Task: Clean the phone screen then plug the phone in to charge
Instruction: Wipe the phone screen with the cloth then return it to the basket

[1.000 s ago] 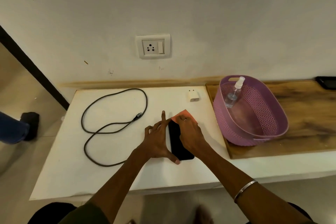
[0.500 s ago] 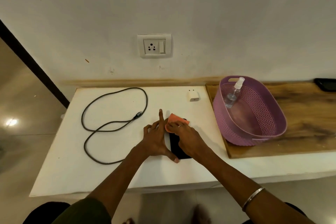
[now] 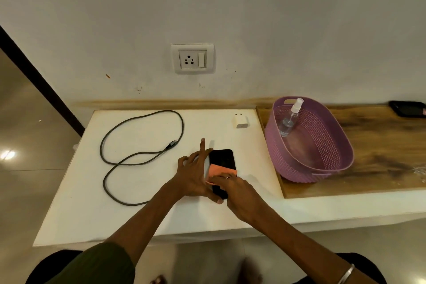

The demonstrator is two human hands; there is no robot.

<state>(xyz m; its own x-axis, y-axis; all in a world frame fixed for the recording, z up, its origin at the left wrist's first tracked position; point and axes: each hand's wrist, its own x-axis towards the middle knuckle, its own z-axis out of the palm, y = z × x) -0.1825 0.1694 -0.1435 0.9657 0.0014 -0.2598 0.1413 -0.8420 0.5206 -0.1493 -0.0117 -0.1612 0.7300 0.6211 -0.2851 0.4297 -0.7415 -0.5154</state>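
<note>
Orange cloth x1 under right hand grip, 1 phone beside flat-open left hand.

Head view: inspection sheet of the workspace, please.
Surface: white tabletop, wooden board at its right.
Job's things: black phone flat; orange cloth on its screen; white charger adapter loose; wall socket unused.
Clutter: purple plastic basket holding clear spray bottle; dark object at far right edge.
Hands: left hand steadies phone's left edge; right hand presses the cloth.
Cables: dark charging cable looped, unconnected.
Surroundings: white wall, tiled floor.
</note>
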